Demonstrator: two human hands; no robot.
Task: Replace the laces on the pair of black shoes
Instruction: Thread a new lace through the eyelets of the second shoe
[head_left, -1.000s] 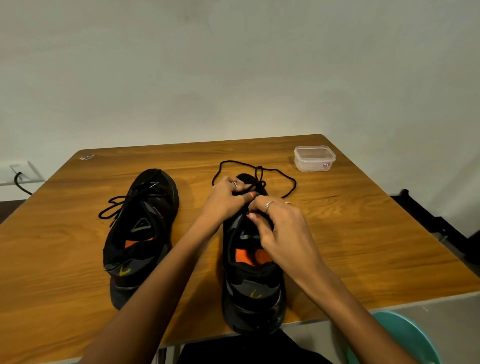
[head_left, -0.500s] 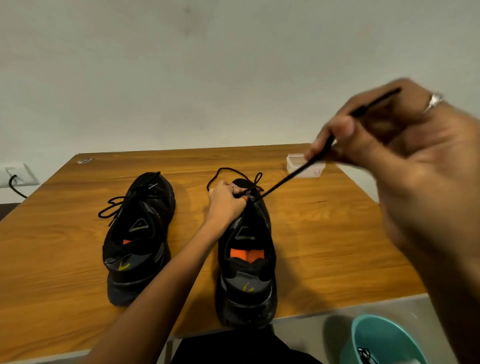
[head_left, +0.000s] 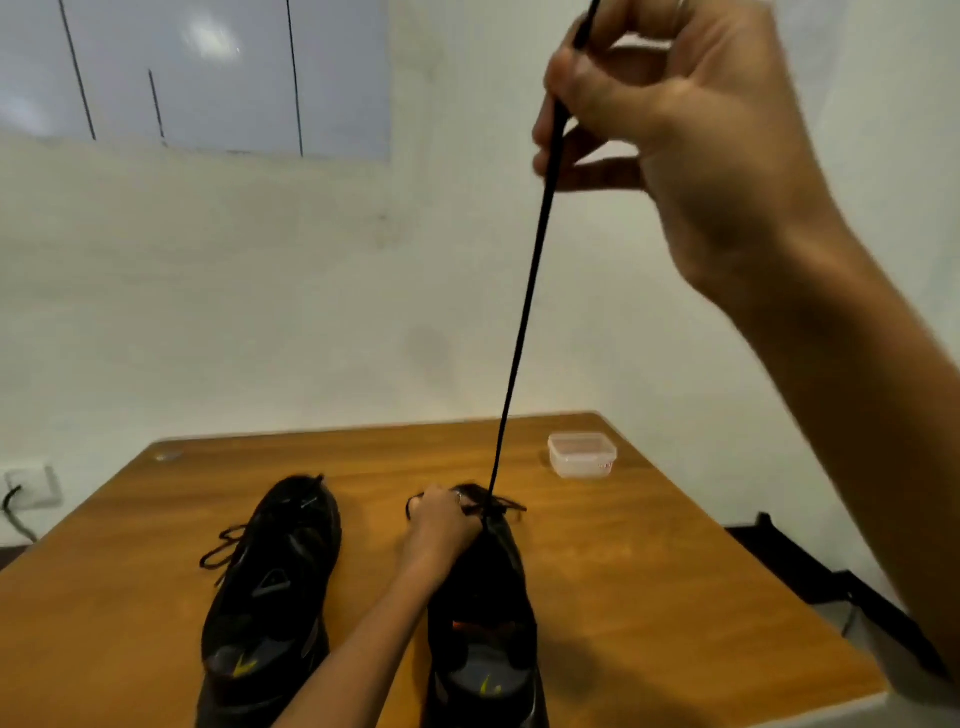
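Lace (head_left: 519, 332) drawn taut: our right hand (head_left: 670, 114) pinches it high; our left hand (head_left: 441, 525) grips the right shoe's (head_left: 488, 613) toe.

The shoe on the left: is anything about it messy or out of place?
A little. The left shoe has its black lace loose, spilling off its side onto the wooden table. That fits a relacing job: the right hand pulls the other shoe's lace taut upward while the left hand steadies that shoe. No damage shows.
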